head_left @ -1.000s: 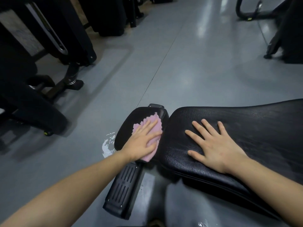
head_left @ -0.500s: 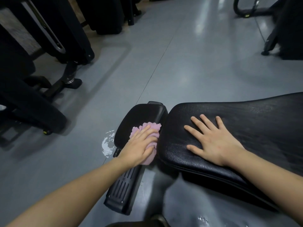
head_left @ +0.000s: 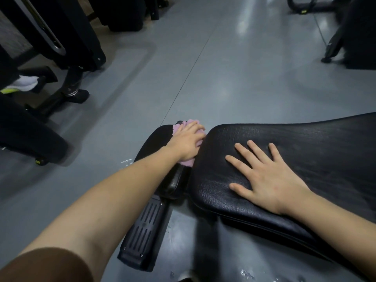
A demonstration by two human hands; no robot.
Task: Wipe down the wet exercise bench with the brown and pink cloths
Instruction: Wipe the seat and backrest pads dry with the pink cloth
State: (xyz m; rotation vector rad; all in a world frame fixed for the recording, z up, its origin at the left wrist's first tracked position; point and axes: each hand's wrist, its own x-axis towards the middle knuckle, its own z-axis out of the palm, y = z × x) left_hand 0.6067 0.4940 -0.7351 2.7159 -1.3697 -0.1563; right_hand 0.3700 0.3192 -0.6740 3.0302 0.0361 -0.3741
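The black exercise bench has a small seat pad (head_left: 154, 143) and a long textured back pad (head_left: 315, 151) beside it. A pink cloth (head_left: 187, 162) lies on the small pad near the gap between the two pads. My left hand (head_left: 186, 144) presses it down with fingers curled over it at the pad's far end. My right hand (head_left: 270, 180) lies flat, fingers spread, on the near end of the long pad. No brown cloth shows in this view.
A black slotted foot plate (head_left: 144, 231) sticks out below the small pad. Water spots (head_left: 127, 161) mark the grey floor left of the bench. Black gym machines (head_left: 67, 37) and a white shoe (head_left: 24, 83) stand at left; more equipment (head_left: 356, 33) at far right.
My left hand drew the pink cloth back toward me, then pushed it out to the far end of the small pad. My right hand has stayed flat on the long pad.
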